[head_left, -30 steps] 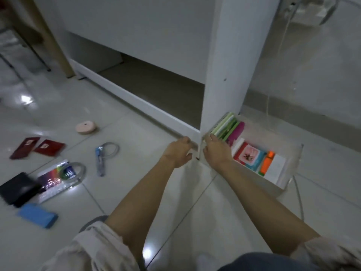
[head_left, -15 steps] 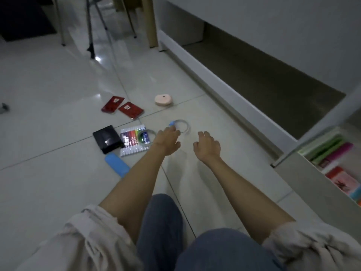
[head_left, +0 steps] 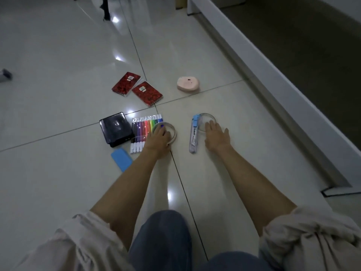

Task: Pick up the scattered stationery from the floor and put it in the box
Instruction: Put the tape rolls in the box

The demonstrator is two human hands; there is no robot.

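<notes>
Stationery lies scattered on the tiled floor; the box is out of view. My left hand (head_left: 158, 139) curls its fingers over a clear tape ring (head_left: 172, 133) that overlaps a pack of coloured markers (head_left: 143, 128). To the right, my right hand (head_left: 216, 138) lies flat, straight fingers touching a second clear ring (head_left: 209, 118) beside a blue-capped clear cutter (head_left: 193, 136). Around them lie a black case (head_left: 115, 130), a blue eraser (head_left: 121, 159), two red notebooks (head_left: 126, 83) (head_left: 147, 93) and a pink round object (head_left: 188, 85).
A white furniture base rail (head_left: 273, 79) runs diagonally along the right, with a dark recess behind it. A dark stand leg (head_left: 106, 10) is at the top, and a grey object (head_left: 4, 75) sits at the left edge. My knees fill the bottom.
I turned from the box by the white post to the scattered items. Both hands moved left and down onto the floor, the left reaching one tape ring, the right the other.
</notes>
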